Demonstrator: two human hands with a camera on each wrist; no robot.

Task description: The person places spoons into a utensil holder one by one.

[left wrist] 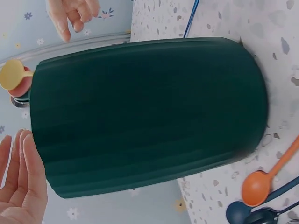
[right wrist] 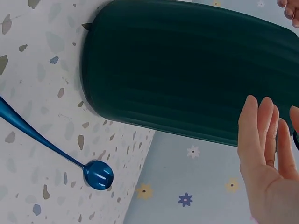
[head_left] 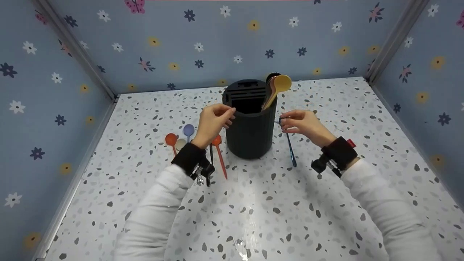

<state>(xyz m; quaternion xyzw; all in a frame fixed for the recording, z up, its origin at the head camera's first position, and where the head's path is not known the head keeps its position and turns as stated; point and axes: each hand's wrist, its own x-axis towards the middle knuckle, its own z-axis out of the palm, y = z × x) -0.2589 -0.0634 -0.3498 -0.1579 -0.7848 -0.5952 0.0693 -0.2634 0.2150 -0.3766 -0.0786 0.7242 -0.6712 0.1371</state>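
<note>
Both raised: left hand (head_left: 212, 124) by dark holder (head_left: 250, 136), right hand (head_left: 306, 125) opposite, each grip loose.

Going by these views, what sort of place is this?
Probably a staged work booth: floral walls on three sides of a speckled table, with a holder and spoons on display. No sink or stove shows.

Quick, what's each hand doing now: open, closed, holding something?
Left hand: open, near the holder, nothing visibly held.
Right hand: open, near the blue spoon, nothing visibly held.
</note>
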